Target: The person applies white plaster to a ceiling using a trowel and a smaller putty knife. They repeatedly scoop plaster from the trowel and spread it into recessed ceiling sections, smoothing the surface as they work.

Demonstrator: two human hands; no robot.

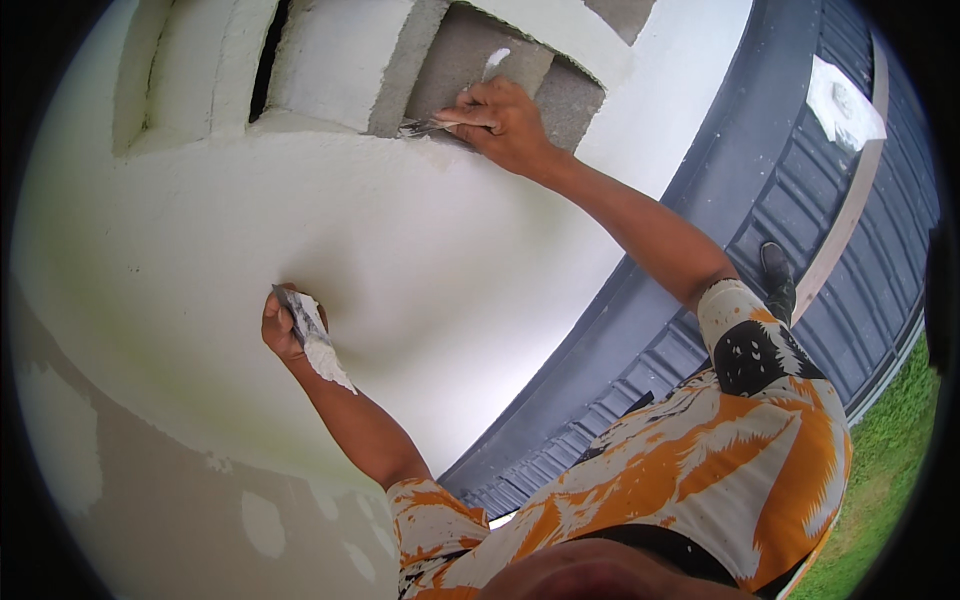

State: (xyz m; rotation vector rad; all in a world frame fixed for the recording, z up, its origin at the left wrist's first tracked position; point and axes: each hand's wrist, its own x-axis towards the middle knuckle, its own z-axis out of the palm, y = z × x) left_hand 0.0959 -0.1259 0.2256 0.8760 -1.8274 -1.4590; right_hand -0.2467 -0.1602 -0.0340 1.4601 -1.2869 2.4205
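Observation:
My left hand (280, 328) is closed around a putty knife (298, 308), held out in front of the white wall. A thick lump of white filler (325, 362) covers its blade and hangs past the edge toward my wrist. Higher up, my right hand (508, 125) pinches a thin, filler-smeared putty knife (428, 128). Its blade lies along the lower edge of a recess (470, 50) with bare grey concrete inside. A narrow grey piece with a white tip (496, 62) sticks up above my right fingers; I cannot tell whether it belongs to that knife.
Several white-coated openings (320, 60) continue to the left of the recess. A dark ribbed metal roof (690, 350) runs along the wall's right side, with a wooden batten (845, 215) and a white sheet with a lump (845, 105) on it. My shoe (775, 262) stands there. Grass (880, 470) lies beyond.

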